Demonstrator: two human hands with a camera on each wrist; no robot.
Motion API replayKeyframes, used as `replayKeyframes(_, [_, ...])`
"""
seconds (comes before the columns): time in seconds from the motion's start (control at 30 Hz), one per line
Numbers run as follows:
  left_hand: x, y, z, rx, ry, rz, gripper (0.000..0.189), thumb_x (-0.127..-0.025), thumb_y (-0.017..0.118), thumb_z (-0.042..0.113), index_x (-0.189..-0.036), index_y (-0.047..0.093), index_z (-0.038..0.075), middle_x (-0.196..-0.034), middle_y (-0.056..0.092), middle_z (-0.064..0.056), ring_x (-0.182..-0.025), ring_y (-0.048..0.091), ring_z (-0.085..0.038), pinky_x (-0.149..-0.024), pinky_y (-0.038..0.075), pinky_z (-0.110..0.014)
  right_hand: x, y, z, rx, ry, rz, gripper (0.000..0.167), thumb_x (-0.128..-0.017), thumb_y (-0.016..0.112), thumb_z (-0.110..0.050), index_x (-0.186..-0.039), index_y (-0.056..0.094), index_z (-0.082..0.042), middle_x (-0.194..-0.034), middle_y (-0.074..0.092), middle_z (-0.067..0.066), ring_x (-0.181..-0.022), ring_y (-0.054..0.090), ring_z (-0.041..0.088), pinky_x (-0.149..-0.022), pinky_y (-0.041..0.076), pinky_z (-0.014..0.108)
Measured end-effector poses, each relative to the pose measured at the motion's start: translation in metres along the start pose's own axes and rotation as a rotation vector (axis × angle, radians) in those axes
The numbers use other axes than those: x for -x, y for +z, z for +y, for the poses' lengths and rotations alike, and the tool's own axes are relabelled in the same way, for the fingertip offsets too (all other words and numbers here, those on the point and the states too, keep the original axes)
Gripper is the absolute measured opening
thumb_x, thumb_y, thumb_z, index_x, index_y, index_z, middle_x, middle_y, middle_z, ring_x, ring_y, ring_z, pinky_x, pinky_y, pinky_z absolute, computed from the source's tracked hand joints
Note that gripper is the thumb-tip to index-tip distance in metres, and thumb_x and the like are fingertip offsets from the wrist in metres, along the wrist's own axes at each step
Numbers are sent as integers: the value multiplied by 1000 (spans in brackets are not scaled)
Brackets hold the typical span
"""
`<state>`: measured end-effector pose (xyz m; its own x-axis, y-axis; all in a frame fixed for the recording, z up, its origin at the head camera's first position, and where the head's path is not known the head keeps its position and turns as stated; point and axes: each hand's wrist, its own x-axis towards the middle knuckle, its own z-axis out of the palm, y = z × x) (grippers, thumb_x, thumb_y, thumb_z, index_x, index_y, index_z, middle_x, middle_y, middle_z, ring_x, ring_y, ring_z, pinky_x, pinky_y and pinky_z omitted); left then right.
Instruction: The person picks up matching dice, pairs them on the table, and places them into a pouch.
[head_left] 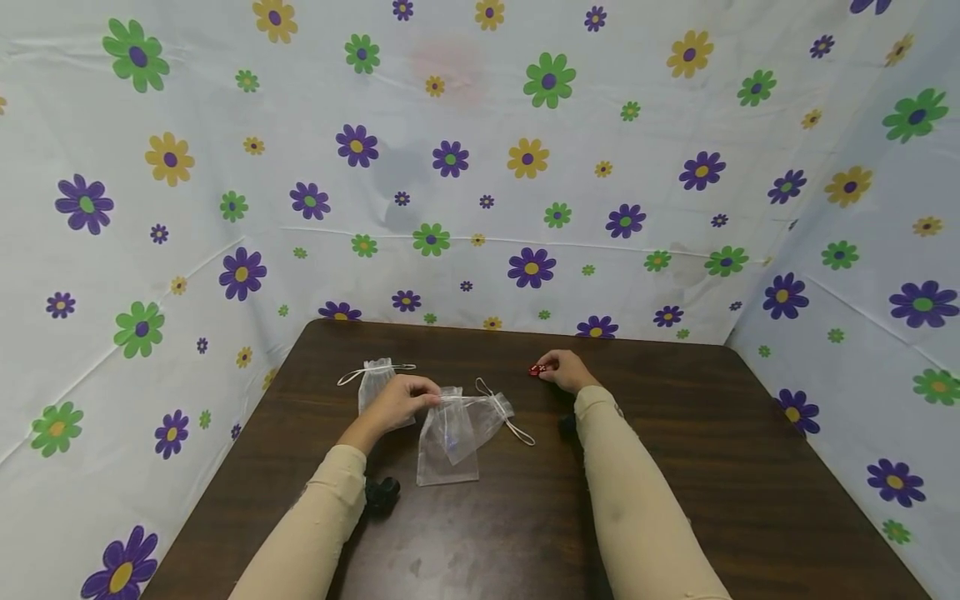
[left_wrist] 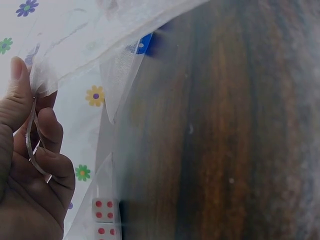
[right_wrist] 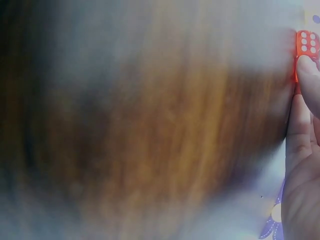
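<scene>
My left hand [head_left: 405,400] pinches the gathered top of a sheer white drawstring pouch [head_left: 447,462] between thumb and fingers; in the left wrist view its cord loop [left_wrist: 31,137] hangs across the fingers. Another sheer pouch [head_left: 491,417] overlaps it on the right, and a blue die [left_wrist: 144,44] shows by the mesh. Farther right, my right hand [head_left: 567,369] holds red dice [head_left: 537,369] with white pips near the table's far side. The right wrist view shows the thumb against the red dice [right_wrist: 307,44].
A third sheer pouch [head_left: 375,385] lies left, partly behind the left hand. White dice [left_wrist: 104,210] with red pips show low in the left wrist view. The dark wooden table [head_left: 480,550] meets a flower-print cloth [head_left: 480,183] at its back and sides.
</scene>
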<state>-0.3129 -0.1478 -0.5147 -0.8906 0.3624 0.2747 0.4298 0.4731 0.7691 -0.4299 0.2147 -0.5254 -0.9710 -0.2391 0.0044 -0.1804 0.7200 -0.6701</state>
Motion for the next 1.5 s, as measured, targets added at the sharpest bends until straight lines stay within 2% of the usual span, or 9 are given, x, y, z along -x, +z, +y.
replayKeyframes(0.17, [-1,0,2,8,-29,3,6,-94,73,13,-92,77,9,-95,73,-3,-83,60,-16,-78,52,-33,0,0,-1,-8,-1,2,16,-92,73,-1,-108,70,2,-95,64,11,-85,55,22,-79,47,34])
replayKeyframes(0.47, [0,0,2,-1,-21,0,5,-94,73,13,-92,77,10,-95,73,-2,-85,61,-16,-79,53,-34,1,-1,-2,13,9,12,15,-93,73,-3,-107,72,1,-94,64,11,-85,54,23,-79,47,36])
replayKeyframes(0.77, [-1,2,-1,23,-4,-6,6,-94,73,13,-91,76,9,-93,72,-3,-82,60,-15,-75,53,-31,7,-5,-3,-7,48,29,16,-94,71,-4,-110,73,0,-109,65,16,-96,55,29,-92,47,44])
replayKeyframes(1.03, [-2,1,4,23,-12,-18,7,-95,72,15,-93,77,9,-95,72,-3,-83,60,-16,-78,53,-34,8,-13,-12,-36,-16,56,17,-95,70,-3,-111,73,1,-108,69,16,-98,59,29,-95,49,46])
replayKeyframes(1.27, [-2,0,5,5,-32,-18,7,-96,71,14,-94,76,10,-96,72,-3,-84,59,-16,-78,52,-34,5,-18,-29,-36,-76,42,18,-98,67,-7,-114,71,0,-109,69,15,-101,61,29,-95,50,46])
replayKeyframes(1.5, [-4,0,5,-7,19,-5,10,-97,69,13,-97,77,8,-99,73,-5,-86,61,-16,-81,52,-36,7,-21,-57,-29,-125,33,19,-99,67,-9,-115,70,0,-110,69,15,-102,62,29,-93,51,45])
